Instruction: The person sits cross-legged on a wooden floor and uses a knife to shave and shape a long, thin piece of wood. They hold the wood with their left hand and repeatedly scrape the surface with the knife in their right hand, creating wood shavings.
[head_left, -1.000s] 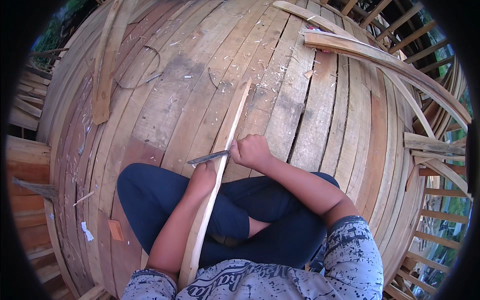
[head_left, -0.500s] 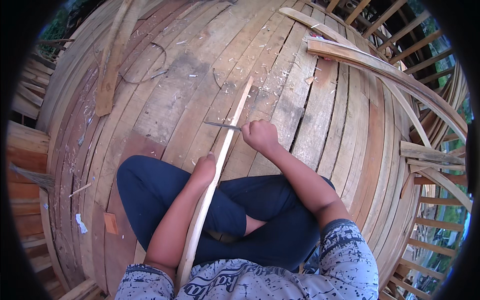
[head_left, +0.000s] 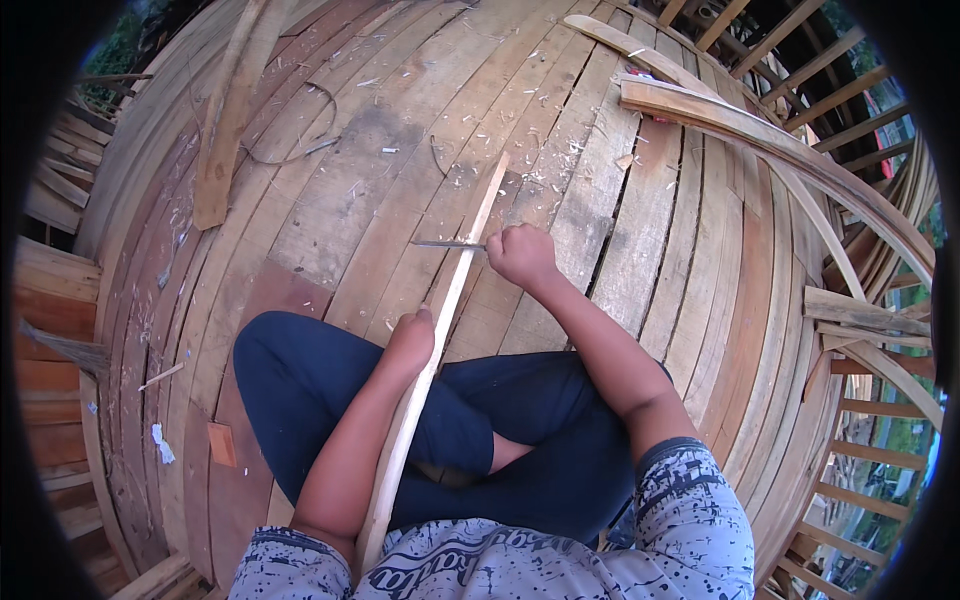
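Long pale wooden strip [head_left: 440,330] running from lap away over plank floor [head_left: 330,210]. Left hand [head_left: 410,340] clasped round mid-strip, nearer body; right hand [head_left: 520,255] fisted on knife [head_left: 445,243], blade crosswise farther up.

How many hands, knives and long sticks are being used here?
Hands: 2, left hand and right hand
Knife: 1
Long pale wooden strip: 1
Total: 4

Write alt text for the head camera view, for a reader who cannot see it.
A person sits cross-legged on a wooden plank floor, shaving a long pale wooden strip with a knife gripped in the right hand. The left hand steadies the strip over the lap. Shavings and curved planks lie around.
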